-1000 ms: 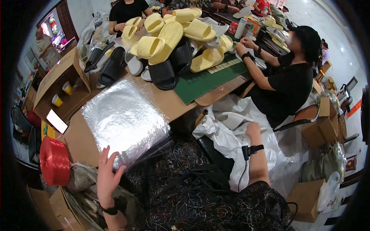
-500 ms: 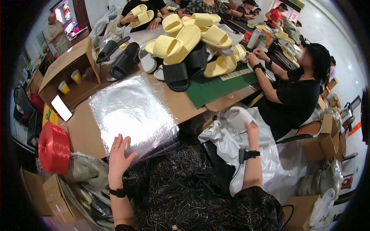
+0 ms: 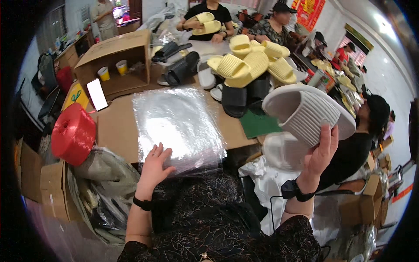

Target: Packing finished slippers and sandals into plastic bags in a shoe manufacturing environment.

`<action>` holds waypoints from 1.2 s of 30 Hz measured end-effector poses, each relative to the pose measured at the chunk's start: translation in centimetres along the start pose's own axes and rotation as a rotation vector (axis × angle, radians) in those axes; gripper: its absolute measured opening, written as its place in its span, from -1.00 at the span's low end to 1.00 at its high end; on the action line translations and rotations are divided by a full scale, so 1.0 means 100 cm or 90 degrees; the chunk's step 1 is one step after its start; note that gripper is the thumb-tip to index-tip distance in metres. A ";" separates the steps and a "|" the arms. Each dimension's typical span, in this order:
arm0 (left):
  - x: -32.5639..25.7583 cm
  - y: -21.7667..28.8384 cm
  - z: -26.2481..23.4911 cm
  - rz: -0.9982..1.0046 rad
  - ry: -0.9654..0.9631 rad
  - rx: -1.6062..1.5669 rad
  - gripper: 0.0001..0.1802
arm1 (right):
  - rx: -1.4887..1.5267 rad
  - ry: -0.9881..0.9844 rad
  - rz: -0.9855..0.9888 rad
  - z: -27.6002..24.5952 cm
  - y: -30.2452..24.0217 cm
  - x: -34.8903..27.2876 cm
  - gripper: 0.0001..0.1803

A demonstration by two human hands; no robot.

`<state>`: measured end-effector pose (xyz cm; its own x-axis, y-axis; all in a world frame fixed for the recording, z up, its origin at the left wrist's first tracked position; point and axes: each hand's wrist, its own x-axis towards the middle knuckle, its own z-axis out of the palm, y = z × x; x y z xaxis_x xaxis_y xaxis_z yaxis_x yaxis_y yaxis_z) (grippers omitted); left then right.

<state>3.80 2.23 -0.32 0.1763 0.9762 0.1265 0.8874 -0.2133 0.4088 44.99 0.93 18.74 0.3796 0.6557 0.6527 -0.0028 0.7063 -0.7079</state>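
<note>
Right hand (image 3: 321,153) pinches a ribbed white slipper (image 3: 308,114) right of clear-plastic sheets (image 3: 176,118). Left hand (image 3: 154,167), spread there, could drag them askew.

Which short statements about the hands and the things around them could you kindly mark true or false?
The right hand holds a white ribbed slipper. True.
The left hand is at the near edge of clear, shiny plastic sheets. True.
A blue twine roll sits left of the sheets. False: a round red twine roll sits there.
All piled slippers are black. False: yellow ribbed slippers are there too.
Two yellow-and-white cups stand in an open brown cardboard box. True.
</note>
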 end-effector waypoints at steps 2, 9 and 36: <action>-0.002 -0.001 0.001 0.022 0.006 0.002 -0.25 | 0.023 -0.056 0.002 0.024 -0.001 0.005 -0.65; 0.002 -0.012 0.008 0.064 0.062 -0.034 -0.20 | 0.253 -0.015 0.178 0.148 0.005 -0.005 -0.71; 0.003 -0.002 -0.015 -0.124 0.081 -0.207 -0.47 | -0.386 -0.537 0.140 0.241 0.255 -0.110 -0.30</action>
<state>3.04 2.52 1.02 -0.0533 0.9912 0.1210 0.7139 -0.0469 0.6987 18.49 18.15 0.02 -0.3384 0.8901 0.3054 0.5561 0.4509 -0.6982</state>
